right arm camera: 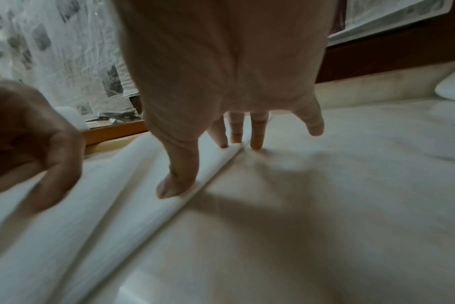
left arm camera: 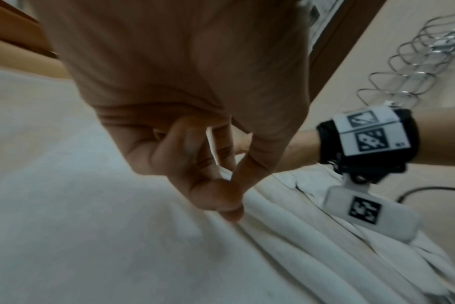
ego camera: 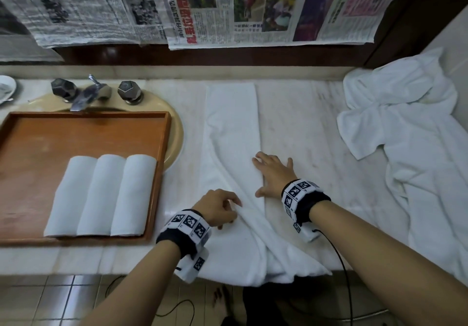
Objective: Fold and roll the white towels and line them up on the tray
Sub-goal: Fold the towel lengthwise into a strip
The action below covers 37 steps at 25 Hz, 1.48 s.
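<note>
A long white towel lies lengthwise on the marble counter, its near end hanging over the front edge. My left hand pinches a raised fold of this towel between thumb and fingers. My right hand lies flat with spread fingers along the towel's right edge. Three rolled white towels lie side by side in the wooden tray at the left.
A heap of loose white towels covers the counter's right side. Behind the tray are a sink and a faucet with two knobs. Newspaper hangs on the back wall. A black cable trails from my right wrist.
</note>
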Available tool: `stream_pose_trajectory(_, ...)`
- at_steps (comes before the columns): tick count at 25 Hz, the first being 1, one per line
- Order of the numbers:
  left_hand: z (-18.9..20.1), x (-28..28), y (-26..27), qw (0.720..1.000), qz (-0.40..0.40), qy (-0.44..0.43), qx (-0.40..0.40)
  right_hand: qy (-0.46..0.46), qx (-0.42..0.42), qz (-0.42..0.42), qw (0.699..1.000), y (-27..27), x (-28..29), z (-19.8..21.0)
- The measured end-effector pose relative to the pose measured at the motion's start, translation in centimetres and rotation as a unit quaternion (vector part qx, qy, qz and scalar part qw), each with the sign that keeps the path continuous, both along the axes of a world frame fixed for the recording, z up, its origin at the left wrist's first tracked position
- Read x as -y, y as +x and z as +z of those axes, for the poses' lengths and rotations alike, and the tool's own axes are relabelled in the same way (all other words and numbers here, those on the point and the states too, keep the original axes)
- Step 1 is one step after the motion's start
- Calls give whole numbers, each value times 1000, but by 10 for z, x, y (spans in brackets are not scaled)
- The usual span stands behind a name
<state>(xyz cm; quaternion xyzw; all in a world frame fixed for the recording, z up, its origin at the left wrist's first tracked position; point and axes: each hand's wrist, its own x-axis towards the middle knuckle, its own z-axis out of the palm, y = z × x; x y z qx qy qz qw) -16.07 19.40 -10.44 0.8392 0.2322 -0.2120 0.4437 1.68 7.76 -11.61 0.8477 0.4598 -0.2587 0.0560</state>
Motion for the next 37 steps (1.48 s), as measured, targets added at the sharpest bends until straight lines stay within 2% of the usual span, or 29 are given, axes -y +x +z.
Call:
stream_pose_trajectory(4,-3,40,2,996,-82,-32,31,-9,-25,-18,1000,-6,6,-1)
stream_pose_trajectory(7,-7,32,-16,997,-60,-42,5,9,-28,-35,999,-9,9,-1)
stream_pose_trajectory(9,-10,22,-30,998,-41,-40,-19,54,-12,-44,998,-14,12,-4)
stream_pose_trajectory(11,-8,30,-38,998,-30,-61,-16,107,17,-26,994,-26,19,-10)
stream_pose_trajectory(13,-4,50,-43,995,-32,-93,2,119,24,-18,992,-38,28,-14)
stream_pose_trajectory(15,-5,61,-48,994,-23,-106,10,102,10,-24,994,-43,37,-11)
stream_pose_trajectory(19,-10,46,-67,994,29,-105,-26,33,-3,20,999,-47,49,-3)
stream_pose_trajectory(23,-12,57,-74,991,71,-111,-24,-11,1,16,1000,-53,52,-7)
stream_pose_trajectory(30,-15,44,-108,986,135,-90,-24,-26,-13,-17,999,-59,53,-5)
stream_pose_trajectory(33,-20,51,-112,983,172,-69,3,-29,-18,-25,999,-60,52,-5)
stream_pose_trajectory(37,-21,51,-113,981,184,-64,-14,-35,-23,-30,999,-61,51,-3)
